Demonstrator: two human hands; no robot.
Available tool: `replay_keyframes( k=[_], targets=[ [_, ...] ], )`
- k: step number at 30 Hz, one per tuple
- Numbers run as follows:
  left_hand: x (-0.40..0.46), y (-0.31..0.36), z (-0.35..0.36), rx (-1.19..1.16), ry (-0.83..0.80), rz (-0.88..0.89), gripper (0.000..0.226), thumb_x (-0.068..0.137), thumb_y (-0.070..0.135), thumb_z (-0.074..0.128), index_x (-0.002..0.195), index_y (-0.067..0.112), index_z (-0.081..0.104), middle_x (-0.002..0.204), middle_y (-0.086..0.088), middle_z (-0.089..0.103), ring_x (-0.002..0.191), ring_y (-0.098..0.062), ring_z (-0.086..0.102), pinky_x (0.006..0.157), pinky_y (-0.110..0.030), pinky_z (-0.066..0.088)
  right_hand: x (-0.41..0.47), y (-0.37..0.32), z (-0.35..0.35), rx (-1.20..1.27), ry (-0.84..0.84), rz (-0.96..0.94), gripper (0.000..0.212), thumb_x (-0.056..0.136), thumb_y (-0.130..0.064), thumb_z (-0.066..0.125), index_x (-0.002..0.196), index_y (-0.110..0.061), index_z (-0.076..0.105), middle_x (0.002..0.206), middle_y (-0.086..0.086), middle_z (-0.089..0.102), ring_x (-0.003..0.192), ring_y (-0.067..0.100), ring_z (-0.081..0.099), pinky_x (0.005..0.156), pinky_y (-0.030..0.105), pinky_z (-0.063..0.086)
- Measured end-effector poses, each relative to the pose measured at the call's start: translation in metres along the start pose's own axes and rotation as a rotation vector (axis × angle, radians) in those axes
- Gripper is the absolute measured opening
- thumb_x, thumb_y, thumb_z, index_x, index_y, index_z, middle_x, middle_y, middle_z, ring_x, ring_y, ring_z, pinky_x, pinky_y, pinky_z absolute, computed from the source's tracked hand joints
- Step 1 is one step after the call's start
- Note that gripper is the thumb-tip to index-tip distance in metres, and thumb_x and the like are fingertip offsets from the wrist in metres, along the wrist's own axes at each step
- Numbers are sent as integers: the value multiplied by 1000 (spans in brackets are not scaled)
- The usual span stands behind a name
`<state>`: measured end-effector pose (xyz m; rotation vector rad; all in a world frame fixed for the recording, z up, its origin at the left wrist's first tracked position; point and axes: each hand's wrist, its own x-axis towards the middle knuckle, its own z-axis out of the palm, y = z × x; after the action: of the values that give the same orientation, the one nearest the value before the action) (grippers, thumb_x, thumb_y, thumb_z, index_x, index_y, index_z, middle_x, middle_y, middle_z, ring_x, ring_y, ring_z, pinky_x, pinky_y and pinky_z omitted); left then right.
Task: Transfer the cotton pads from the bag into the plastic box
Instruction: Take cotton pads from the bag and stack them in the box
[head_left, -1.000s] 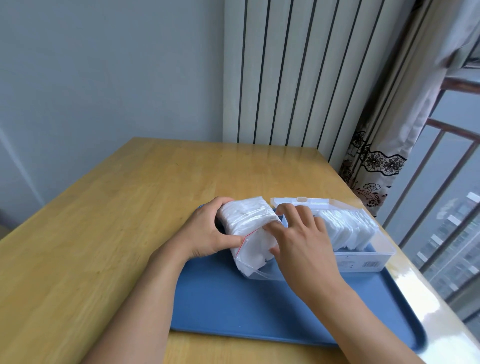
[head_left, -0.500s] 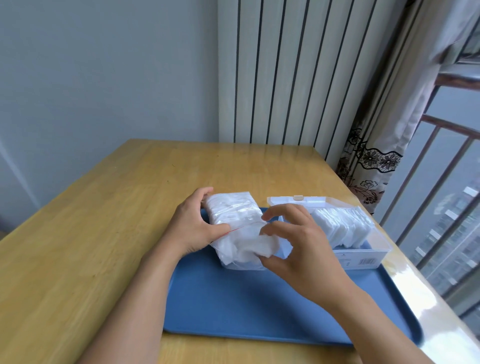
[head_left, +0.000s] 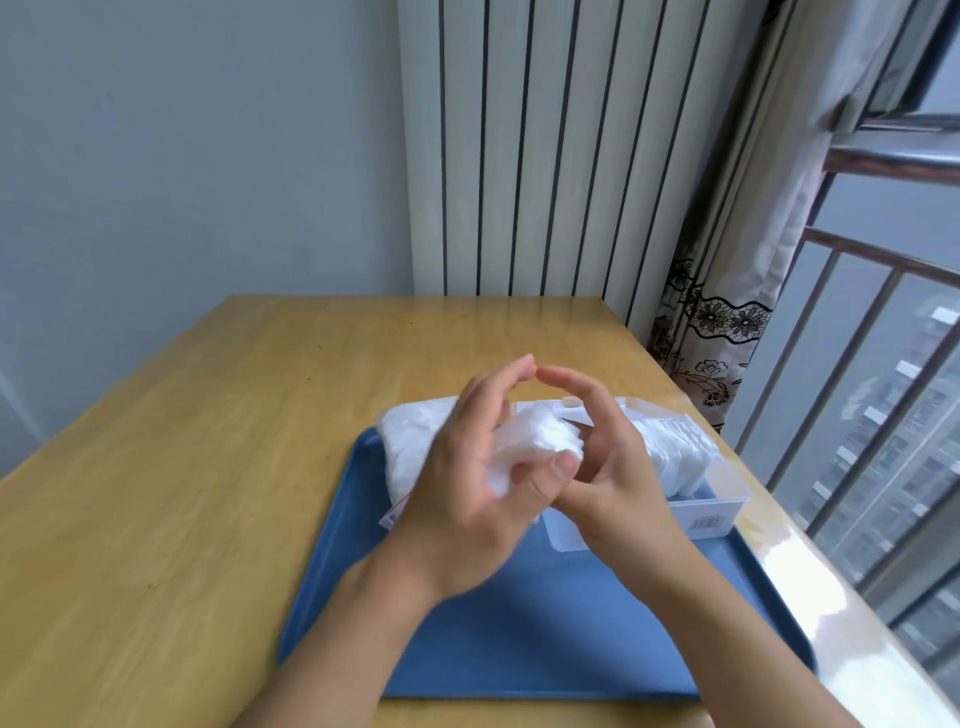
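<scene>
A small stack of white cotton pads (head_left: 540, 439) is cupped between both hands above the tray. My left hand (head_left: 462, 483) curls round the stack's left side, thumb under it. On the other side my right hand (head_left: 618, 467) holds the stack, and the fingertips of both hands meet above it. The clear bag (head_left: 410, 441), still holding several pads, lies on the tray behind my left hand. The clear plastic box (head_left: 722, 501) stands to the right, partly hidden by my right hand, with a row of pads (head_left: 675, 457) standing in it.
Bag and box sit on a blue tray (head_left: 519, 639) near the right edge of a wooden table (head_left: 208, 467). A white radiator (head_left: 545, 156) stands behind the table, with a curtain (head_left: 727, 260) and a window railing (head_left: 883, 364) to the right.
My right hand drew a stack of pads out of the bag. My left hand let go of the bag and joined it round the stack, which is now raised.
</scene>
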<state>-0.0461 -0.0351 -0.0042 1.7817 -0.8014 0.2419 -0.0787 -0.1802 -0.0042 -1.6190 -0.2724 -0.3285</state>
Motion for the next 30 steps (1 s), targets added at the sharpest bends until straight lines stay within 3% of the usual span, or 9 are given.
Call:
replay_keyframes(
  k=[2,6,10,13,16,20,26,28,30],
  targets=[
    [-6,0,18,-43,-26,-21,72,96,58,46,156,24,24,154,13,38,146,-1,32,113,-16,33,0,1,1,53,15,39,65,81,-7,60,136,-42,51,86,41,58,73,30,51,70,44,42],
    [-10,-4,29,-114,18,-74,84,88,80,32,157,38,7,157,10,34,145,-9,36,118,-40,36,-3,-1,2,300,7,156,72,73,-11,46,138,-41,51,79,-10,72,86,11,68,81,24,49],
    [-6,-8,28,-199,51,-140,88,84,82,39,155,39,12,150,13,43,140,-8,43,117,-38,37,-3,-5,7,361,-46,152,73,76,-19,54,146,-35,43,128,7,71,122,22,66,102,32,50],
    [-3,-8,21,-122,39,-144,75,96,60,47,157,34,12,134,12,59,124,1,56,103,-21,45,-2,-1,6,249,-58,135,68,80,-25,55,144,-45,46,132,3,68,128,19,61,114,41,42],
    [0,-5,17,-150,98,-177,63,97,37,57,152,33,25,103,7,70,93,-1,70,72,-18,57,-1,-2,2,115,-67,59,53,97,-10,53,143,-36,49,99,7,66,97,12,68,84,26,57],
    [0,-6,15,-162,134,-208,60,92,22,70,142,39,41,86,1,74,63,-17,71,44,-30,55,7,2,-10,-103,39,-35,37,87,-21,73,124,-25,66,101,10,72,91,29,73,80,41,61],
    [1,-13,17,-93,53,-188,80,69,24,92,127,53,45,74,4,71,58,-19,67,49,-24,49,13,4,-30,-168,84,32,10,89,-20,75,91,-11,79,84,6,79,75,15,71,66,25,52],
    [2,-16,17,-100,77,-162,74,69,32,90,125,52,47,72,-3,69,58,-21,64,48,-28,48,14,5,-30,-177,23,35,21,96,-27,67,93,-9,78,82,14,76,70,20,66,62,30,51],
    [1,-15,17,-111,109,-146,64,70,43,83,124,48,48,70,1,66,53,-16,59,47,-24,45,13,8,-27,-236,-60,-17,35,102,-37,59,97,-6,75,87,24,71,77,36,65,70,49,55]
  ],
)
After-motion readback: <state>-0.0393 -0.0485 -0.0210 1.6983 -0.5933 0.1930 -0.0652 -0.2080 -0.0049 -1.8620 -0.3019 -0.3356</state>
